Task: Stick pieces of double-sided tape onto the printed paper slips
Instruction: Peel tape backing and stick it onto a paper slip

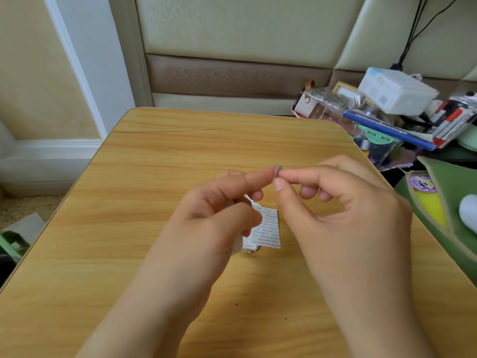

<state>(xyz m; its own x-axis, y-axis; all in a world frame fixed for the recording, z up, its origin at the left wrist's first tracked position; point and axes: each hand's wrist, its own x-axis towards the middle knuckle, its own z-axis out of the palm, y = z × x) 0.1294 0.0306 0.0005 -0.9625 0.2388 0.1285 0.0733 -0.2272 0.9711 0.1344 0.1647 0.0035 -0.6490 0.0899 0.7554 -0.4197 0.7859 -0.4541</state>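
Both hands (278, 192) pinch an upright tape piece (277, 172) above lengthwise-stacked slips (268, 228).

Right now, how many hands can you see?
2. The left hand holds the paper slips above the table. The right hand meets it, pinching a tiny piece of tape.

left hand (219, 210): fingers curled | right hand (343, 202): thumb-forefinger grip pinched
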